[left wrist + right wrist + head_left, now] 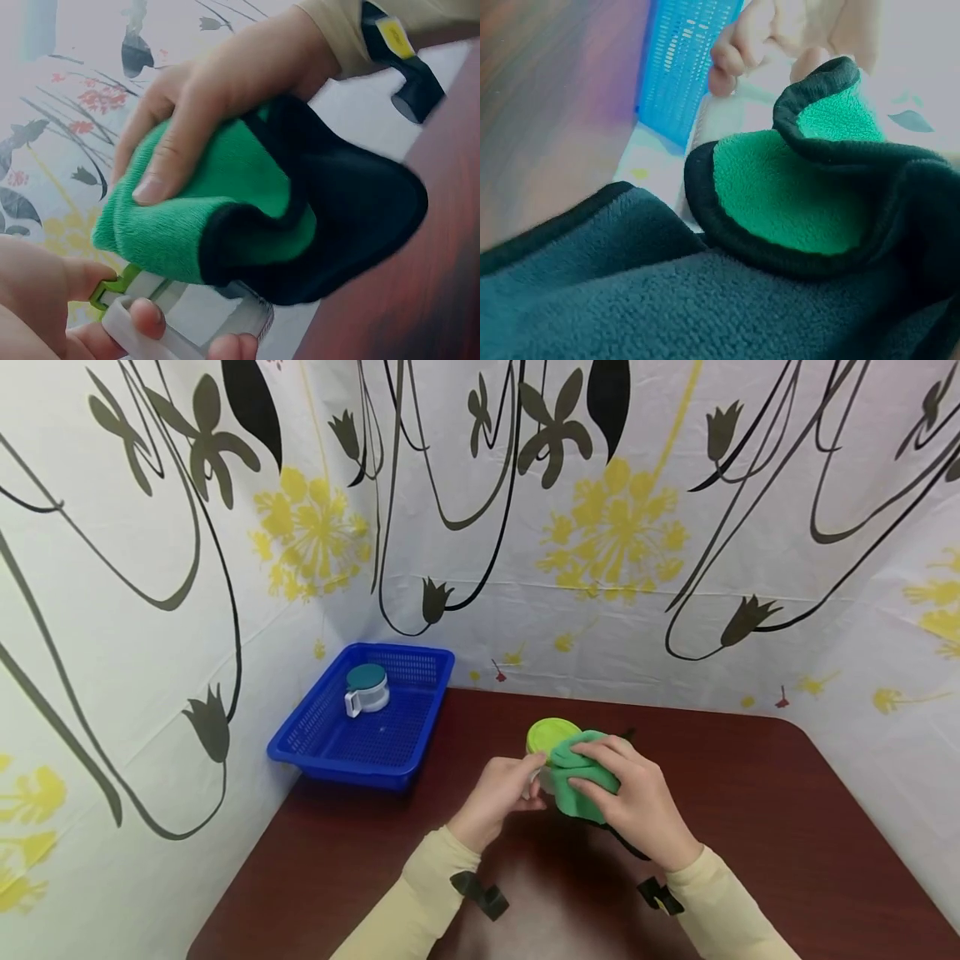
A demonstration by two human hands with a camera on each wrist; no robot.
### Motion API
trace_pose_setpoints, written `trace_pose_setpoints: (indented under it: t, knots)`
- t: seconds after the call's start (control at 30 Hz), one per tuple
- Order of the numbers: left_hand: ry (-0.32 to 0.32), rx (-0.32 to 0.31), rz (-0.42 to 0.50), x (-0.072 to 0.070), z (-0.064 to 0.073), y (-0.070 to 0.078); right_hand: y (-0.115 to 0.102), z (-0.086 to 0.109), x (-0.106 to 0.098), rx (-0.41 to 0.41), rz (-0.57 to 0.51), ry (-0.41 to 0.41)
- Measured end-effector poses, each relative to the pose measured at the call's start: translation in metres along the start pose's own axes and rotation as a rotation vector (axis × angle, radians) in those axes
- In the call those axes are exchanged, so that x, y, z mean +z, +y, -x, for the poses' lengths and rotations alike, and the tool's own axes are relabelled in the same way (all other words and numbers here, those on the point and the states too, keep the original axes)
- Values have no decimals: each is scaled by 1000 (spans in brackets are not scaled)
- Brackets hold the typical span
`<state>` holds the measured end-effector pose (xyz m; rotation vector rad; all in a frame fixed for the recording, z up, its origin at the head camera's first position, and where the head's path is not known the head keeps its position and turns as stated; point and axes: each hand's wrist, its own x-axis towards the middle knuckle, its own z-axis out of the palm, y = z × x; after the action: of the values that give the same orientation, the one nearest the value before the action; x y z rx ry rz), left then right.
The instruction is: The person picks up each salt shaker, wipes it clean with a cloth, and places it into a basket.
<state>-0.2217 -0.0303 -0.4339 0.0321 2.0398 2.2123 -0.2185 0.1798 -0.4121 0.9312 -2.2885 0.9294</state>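
A clear jar [214, 311] with a lime-green lid [552, 735] is held over the near middle of the table. My left hand [498, 793] grips it by the white handle [139, 330] on its left side, thumb near the green lid clip in the left wrist view. In my right hand [636, 789] is a folded cloth [579, 793], green on one face and dark on the other, with a black edge. The cloth lies against the jar's right side and overlaps its lid in the head view. Its dark face [667, 307] fills the lower right wrist view.
A blue plastic basket [300, 760] stands at the table's back left corner. Inside it is a white-handled jar [369, 693] with a teal lid. The dark red table [787, 827] meets a patterned curtain [480, 560] at the back and sides.
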Motion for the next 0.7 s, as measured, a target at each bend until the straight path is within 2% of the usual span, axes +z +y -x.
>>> trace_pose_setpoints:
  t: [0.27,0.4,0.57,0.7]
  knots:
    - [120,106,-173,3,5,4,-10,-6,2,-89,162,28]
    - [136,122,-201,2,7,7,-8,-11,-1,-92,211,26]
    - [131,113,-156,0,10,9,6,-17,-8,1,225,17]
    - [88,85,-107,-2,12,6,22,-16,-13,99,226,1]
